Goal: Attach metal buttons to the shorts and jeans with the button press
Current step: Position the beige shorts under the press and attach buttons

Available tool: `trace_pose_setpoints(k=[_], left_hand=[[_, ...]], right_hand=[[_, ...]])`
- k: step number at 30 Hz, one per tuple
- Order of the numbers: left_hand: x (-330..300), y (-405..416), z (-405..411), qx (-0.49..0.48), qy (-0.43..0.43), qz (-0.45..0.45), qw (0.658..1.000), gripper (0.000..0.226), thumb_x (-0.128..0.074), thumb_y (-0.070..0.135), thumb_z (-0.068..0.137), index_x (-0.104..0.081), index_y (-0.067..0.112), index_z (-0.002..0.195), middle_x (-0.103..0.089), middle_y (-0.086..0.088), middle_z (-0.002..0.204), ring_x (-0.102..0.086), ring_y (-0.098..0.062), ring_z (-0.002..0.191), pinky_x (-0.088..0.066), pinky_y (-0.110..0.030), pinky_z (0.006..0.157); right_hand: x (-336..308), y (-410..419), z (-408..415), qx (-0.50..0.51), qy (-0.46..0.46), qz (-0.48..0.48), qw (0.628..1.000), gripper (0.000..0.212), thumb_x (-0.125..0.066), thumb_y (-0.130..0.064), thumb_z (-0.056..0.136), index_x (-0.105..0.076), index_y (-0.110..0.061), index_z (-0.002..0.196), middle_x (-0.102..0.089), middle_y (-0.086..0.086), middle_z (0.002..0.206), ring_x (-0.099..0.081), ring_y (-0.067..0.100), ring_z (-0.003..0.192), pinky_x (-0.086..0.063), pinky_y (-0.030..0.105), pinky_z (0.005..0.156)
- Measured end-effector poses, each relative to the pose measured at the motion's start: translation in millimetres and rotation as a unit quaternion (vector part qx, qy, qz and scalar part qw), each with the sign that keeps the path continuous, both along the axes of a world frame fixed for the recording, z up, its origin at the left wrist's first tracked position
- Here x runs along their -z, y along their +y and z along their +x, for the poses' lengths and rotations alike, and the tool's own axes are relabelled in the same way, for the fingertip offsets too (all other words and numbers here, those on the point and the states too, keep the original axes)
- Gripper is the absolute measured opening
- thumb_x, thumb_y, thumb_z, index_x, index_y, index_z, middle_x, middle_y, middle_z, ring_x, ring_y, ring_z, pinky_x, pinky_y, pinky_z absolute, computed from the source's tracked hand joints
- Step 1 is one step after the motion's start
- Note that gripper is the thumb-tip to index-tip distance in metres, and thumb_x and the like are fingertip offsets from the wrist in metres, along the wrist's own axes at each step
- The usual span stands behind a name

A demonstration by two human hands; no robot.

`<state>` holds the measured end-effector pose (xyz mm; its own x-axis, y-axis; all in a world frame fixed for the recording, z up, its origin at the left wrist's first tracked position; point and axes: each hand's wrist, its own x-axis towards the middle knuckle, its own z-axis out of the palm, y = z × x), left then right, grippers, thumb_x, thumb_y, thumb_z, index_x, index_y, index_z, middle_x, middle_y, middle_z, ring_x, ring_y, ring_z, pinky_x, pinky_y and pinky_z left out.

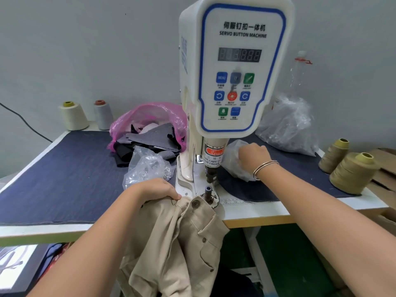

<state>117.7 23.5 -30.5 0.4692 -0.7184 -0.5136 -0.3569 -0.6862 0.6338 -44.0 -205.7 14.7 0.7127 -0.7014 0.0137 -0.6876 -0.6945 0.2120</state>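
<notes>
Head view, near to far: beige shorts point(177, 243) hang off the worktop point(252, 213) edge at 6 o'clock, their waistband lifted onto the edge just beside the lower die point(208, 192) of the button press point(233, 67). One metal button point(195, 204) already sits on the waistband, just at 8 o'clock from the die. The left hand point(158, 188) pinches the waistband at 9 o'clock from that button, fingers curled into the fabric, so this grip holds the shorts in place.

Farther back, at 2 o'clock from the die, the right hand point(254, 156) reaches into a small clear bag point(234, 159) lying on the dark denim mat point(64, 176). Its fingers curl down into the plastic; whether they hold a button I cannot tell.

The coming move likely turns on this: the die stands between the two hands, the waistband's long axis runs roughly 9 to 3 across it, and the left hand is the nearer one to slide the fabric over the die, while the right brings a fresh button from 2 o'clock.

A second clear bag point(147, 166) of buttons lies at 10 o'clock.
</notes>
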Motion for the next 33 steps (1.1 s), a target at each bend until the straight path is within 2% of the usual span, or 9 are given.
trace_pose_setpoints(k=[2, 4, 6, 8, 10, 12, 15, 27, 33], left_hand=[[-0.4, -0.1, -0.2, -0.002, -0.001, 0.003, 1.000, 0.027, -0.074, 0.027, 0.080, -0.070, 0.026, 0.053, -0.065, 0.004, 0.070, -0.060, -0.016, 0.071, -0.045, -0.025, 0.073], [-0.7, 0.0, 0.0, -0.004, -0.004, 0.007, 1.000, 0.026, -0.074, 0.028, 0.080, -0.070, 0.025, 0.055, -0.065, 0.003, 0.074, -0.060, -0.017, 0.073, -0.046, -0.027, 0.077], [-1.1, 0.4, -0.2, -0.006, -0.004, 0.008, 1.000, 0.025, -0.074, 0.028, 0.079, -0.069, 0.025, 0.055, -0.065, 0.001, 0.076, -0.060, -0.019, 0.074, -0.047, -0.029, 0.080], [-1.3, 0.2, -0.1, -0.007, -0.007, 0.007, 1.000, 0.027, -0.074, 0.028, 0.079, -0.068, 0.026, 0.053, -0.064, 0.002, 0.076, -0.059, -0.019, 0.074, -0.047, -0.029, 0.080], [-1.5, 0.0, -0.7, -0.007, -0.011, 0.007, 1.000, 0.028, -0.074, 0.029, 0.079, -0.068, 0.027, 0.052, -0.063, 0.003, 0.073, -0.059, -0.017, 0.072, -0.046, -0.028, 0.077], [-1.1, 0.6, -1.8, -0.006, -0.014, 0.006, 1.000, 0.027, -0.073, 0.030, 0.079, -0.068, 0.027, 0.053, -0.064, 0.004, 0.072, -0.059, -0.016, 0.071, -0.045, -0.027, 0.075], [-0.6, 1.7, -3.7, -0.012, -0.016, -0.003, 1.000, 0.023, -0.073, 0.028, 0.080, -0.070, 0.024, 0.058, -0.068, 0.002, 0.080, -0.063, -0.017, 0.078, -0.048, -0.028, 0.080], [0.9, 0.2, -2.1, -0.014, -0.018, -0.005, 1.000, 0.020, -0.074, 0.027, 0.080, -0.070, 0.025, 0.061, -0.066, 0.003, 0.079, -0.061, -0.018, 0.079, -0.047, -0.029, 0.081], [3.4, -0.1, 0.5, -0.009, -0.013, -0.008, 1.000, 0.018, -0.073, 0.027, 0.079, -0.068, 0.025, 0.062, -0.067, -0.001, 0.086, -0.062, -0.022, 0.084, -0.048, -0.034, 0.087]], right_hand=[[-8.1, 5.0, -9.6, -0.017, -0.149, 0.013, 0.989, 0.021, -0.048, -0.021, 0.093, -0.066, -0.009, 0.094, -0.066, 0.011, 0.101, -0.057, 0.028, 0.100, -0.044, 0.037, 0.084], [-13.0, 21.2, -24.9, 0.002, -0.344, 0.126, 0.930, 0.021, -0.058, -0.022, 0.089, -0.068, -0.006, 0.079, -0.067, 0.008, 0.079, -0.060, 0.024, 0.080, -0.046, 0.033, 0.072], [-9.9, 51.7, -40.1, 0.049, -0.476, 0.319, 0.818, 0.019, -0.067, -0.025, 0.085, -0.069, -0.010, 0.073, -0.060, -0.004, 0.059, -0.053, 0.013, 0.059, -0.043, 0.026, 0.059], [4.3, 87.6, -50.6, 0.100, -0.496, 0.518, 0.690, 0.017, -0.070, -0.024, 0.084, -0.065, -0.014, 0.071, -0.049, -0.009, 0.049, -0.041, 0.005, 0.045, -0.036, 0.018, 0.047], [20.8, 108.1, -53.6, 0.131, -0.499, 0.633, 0.577, 0.019, -0.068, -0.018, 0.086, -0.058, -0.013, 0.070, -0.045, -0.006, 0.050, -0.036, 0.004, 0.044, -0.029, 0.014, 0.041], [28.0, 114.9, -51.7, 0.142, -0.501, 0.691, 0.501, 0.020, -0.065, -0.015, 0.088, -0.055, -0.014, 0.071, -0.044, -0.004, 0.053, -0.035, 0.004, 0.044, -0.025, 0.013, 0.039], [26.0, 118.6, -46.8, 0.152, -0.488, 0.733, 0.450, 0.017, -0.064, -0.017, 0.089, -0.057, -0.012, 0.074, -0.046, -0.004, 0.052, -0.038, 0.003, 0.041, -0.028, 0.012, 0.035], [20.1, 122.6, -42.0, 0.200, -0.444, 0.818, 0.306, 0.017, -0.057, -0.016, 0.092, -0.058, -0.006, 0.078, -0.050, -0.001, 0.050, -0.039, 0.004, 0.031, -0.027, 0.012, 0.027], [18.4, 122.7, -42.3, 0.204, -0.435, 0.843, 0.244, 0.010, -0.063, -0.013, 0.071, -0.062, -0.004, 0.076, -0.050, 0.000, 0.050, -0.040, 0.004, 0.030, -0.029, 0.012, 0.027]])
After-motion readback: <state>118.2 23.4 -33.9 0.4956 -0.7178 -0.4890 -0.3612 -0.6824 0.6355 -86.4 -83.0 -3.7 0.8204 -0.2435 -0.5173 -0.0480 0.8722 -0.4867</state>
